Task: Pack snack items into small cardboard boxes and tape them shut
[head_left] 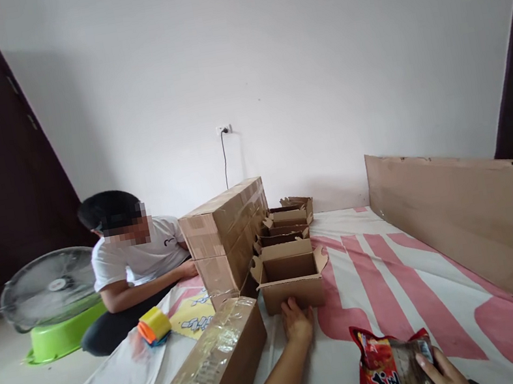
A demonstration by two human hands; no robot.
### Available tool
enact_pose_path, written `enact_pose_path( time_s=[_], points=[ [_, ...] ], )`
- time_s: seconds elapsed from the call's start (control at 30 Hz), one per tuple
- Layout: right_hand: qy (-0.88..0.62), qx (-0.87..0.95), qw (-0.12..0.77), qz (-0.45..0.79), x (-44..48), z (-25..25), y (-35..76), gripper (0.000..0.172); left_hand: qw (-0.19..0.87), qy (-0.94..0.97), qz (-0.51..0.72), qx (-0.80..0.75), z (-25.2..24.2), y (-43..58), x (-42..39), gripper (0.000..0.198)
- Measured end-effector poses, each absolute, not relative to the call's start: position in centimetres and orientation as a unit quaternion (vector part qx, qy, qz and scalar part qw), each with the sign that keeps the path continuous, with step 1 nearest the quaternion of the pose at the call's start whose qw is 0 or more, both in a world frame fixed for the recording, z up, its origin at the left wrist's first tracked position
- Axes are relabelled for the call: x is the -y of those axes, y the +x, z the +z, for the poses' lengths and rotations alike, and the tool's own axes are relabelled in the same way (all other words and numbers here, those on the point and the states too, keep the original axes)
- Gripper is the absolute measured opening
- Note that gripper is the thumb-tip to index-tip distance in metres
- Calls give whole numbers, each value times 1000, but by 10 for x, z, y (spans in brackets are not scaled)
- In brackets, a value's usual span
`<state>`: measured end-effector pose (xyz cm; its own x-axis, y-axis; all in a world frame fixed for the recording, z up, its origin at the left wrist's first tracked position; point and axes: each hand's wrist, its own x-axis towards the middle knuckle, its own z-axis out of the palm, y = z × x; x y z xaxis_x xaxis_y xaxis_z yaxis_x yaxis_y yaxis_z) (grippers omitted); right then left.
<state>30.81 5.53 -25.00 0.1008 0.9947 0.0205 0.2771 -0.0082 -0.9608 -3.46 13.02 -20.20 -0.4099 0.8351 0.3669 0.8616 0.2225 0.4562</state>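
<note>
The red food packet [391, 363], with pale lettering and a clear window onto dark contents, is at the lower right in the head view, over a white cloth [451, 280] with pink stripes. The person's right hand [443, 372] pinches its right end, thumb laid on top; I can't tell whether the packet rests on the cloth. The left hand [297, 321] reaches forward, fingers slightly spread and touching the front wall of the nearest open box [298, 287], whose flaps stand up. More open boxes [286, 218] run in a line behind it, alongside a stack of taped cartons [212, 234]. Left of the outstretched forearm lies a long taped carton [213, 368]. Beyond that I see a yellow printed sheet [193, 319] and a yellow-and-orange tape roll [155, 324]. Another person [141, 252] in a white shirt sits at the left, one hand [188, 269] beside the stack, near a fan and a green basin [56, 336].
</note>
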Motion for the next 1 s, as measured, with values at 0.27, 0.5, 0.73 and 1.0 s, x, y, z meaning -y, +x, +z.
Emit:
enact_pose_path(
  time_s=[0.27,0.5,0.73,1.0],
  points=[
    [-593,544,434,404,-52,-239,306,72,-11,-576,-265,773,-195,-53,-156,49],
    [-560,564,460,396,-44,-225,298,62,-50,-613,-194,764,-181,-50,-145,51],
    [-542,556,491,394,-39,-211,283,63,-148,-725,-142,657,-142,13,-133,46],
    [-501,571,480,438,-23,-200,289,68,-176,-848,-13,499,-118,80,-57,54]
  ],
)
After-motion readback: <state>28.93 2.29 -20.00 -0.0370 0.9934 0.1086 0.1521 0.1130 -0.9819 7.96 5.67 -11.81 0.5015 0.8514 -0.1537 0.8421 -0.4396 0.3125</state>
